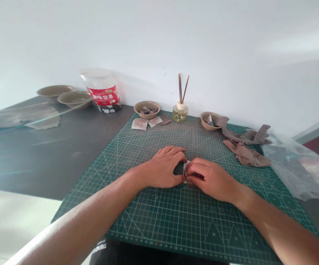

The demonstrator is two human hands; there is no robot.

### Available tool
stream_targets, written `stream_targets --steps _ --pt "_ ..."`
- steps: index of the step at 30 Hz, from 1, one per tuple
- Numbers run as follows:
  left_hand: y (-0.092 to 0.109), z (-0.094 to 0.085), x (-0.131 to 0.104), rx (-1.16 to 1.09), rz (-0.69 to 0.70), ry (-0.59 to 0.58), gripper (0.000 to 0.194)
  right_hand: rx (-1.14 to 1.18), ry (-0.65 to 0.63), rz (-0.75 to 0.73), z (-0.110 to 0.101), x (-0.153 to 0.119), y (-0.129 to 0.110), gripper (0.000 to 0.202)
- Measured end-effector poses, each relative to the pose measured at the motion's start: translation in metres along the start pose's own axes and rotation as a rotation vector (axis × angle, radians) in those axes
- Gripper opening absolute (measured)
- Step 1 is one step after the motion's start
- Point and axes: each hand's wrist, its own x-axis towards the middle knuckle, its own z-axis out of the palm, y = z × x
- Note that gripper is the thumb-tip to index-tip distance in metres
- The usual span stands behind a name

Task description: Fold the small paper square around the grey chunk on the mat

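Note:
A small whitish sheet, which looks like paper or sandpaper, lies on the green cutting mat, mostly covered by my fingers. My left hand holds its left side, with the index finger at the upper corner and the thumb at the lower one. From the right, my right hand pinches over the same sheet with thumb and fingers pressed together. Something small and dark seems to be at those fingertips, too hidden to name.
Behind stand a bowl of stone-like bits, loose sheets, a reed diffuser and another bowl. Brown cloths and clear plastic lie right. Farther left are a plastic tub and two bowls.

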Motion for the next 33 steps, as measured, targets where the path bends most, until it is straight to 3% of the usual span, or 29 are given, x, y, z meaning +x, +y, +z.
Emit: stream_targets --steps 4,9,14,18,23,28,33 --pt "-0.002 0.001 0.000 0.026 0.006 -0.003 0.042 -0.005 0.069 0.108 0.000 0.000 0.004 0.010" --pt "-0.003 0.002 -0.001 0.057 0.045 -0.011 0.042 0.066 -0.003 0.071 0.000 0.002 0.007 0.012" --pt "-0.003 0.001 -0.004 0.053 0.024 -0.017 0.044 -0.005 0.064 0.183 -0.005 0.004 0.013 0.014" --pt "-0.001 -0.001 -0.004 0.043 0.013 -0.050 0.047 0.061 -0.036 0.095 -0.004 0.003 0.012 0.014" --pt "-0.001 -0.001 -0.005 0.037 0.006 -0.046 0.048 -0.043 0.029 0.155 -0.010 0.007 0.017 0.015" --pt "0.001 -0.004 -0.005 0.022 -0.006 -0.062 0.048 0.067 -0.162 0.077 -0.016 0.002 0.015 0.016" --pt "0.001 -0.002 -0.006 0.022 -0.020 -0.046 0.048 -0.033 -0.030 0.159 -0.017 0.004 0.020 0.015"
